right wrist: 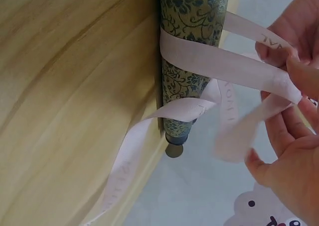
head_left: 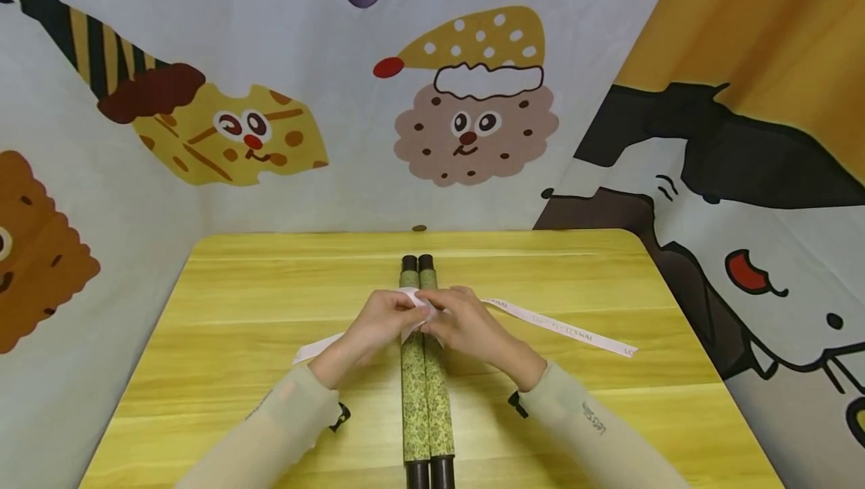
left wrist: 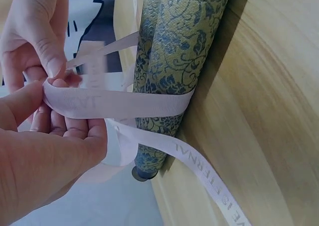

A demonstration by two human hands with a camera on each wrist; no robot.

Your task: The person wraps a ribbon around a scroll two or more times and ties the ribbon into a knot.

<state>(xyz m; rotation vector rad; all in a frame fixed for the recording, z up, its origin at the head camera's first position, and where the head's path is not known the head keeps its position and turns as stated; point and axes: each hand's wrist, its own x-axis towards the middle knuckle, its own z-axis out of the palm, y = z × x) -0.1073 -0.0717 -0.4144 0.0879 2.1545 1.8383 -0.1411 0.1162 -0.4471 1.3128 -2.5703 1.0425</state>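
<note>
Two scrolls (head_left: 414,391) in green patterned fabric with dark end knobs lie side by side on the table, pointing away from me. A pale pink ribbon (left wrist: 124,104) with printed lettering goes round both near their far end. Above the scrolls, my left hand (head_left: 381,321) pinches a loop of this ribbon between thumb and fingers. Close against it, fingertips nearly meeting, my right hand (head_left: 473,324) holds ribbon too. In the right wrist view a short ribbon length (right wrist: 239,136) hangs blurred from the fingers. The exact crossing of the strands is partly hidden by the fingers.
One ribbon tail (head_left: 568,330) stretches out to the right over the wooden table (head_left: 236,286), and a shorter tail (head_left: 317,346) shows at the left. Behind the table's far edge hangs a cartoon-printed cloth (head_left: 284,16).
</note>
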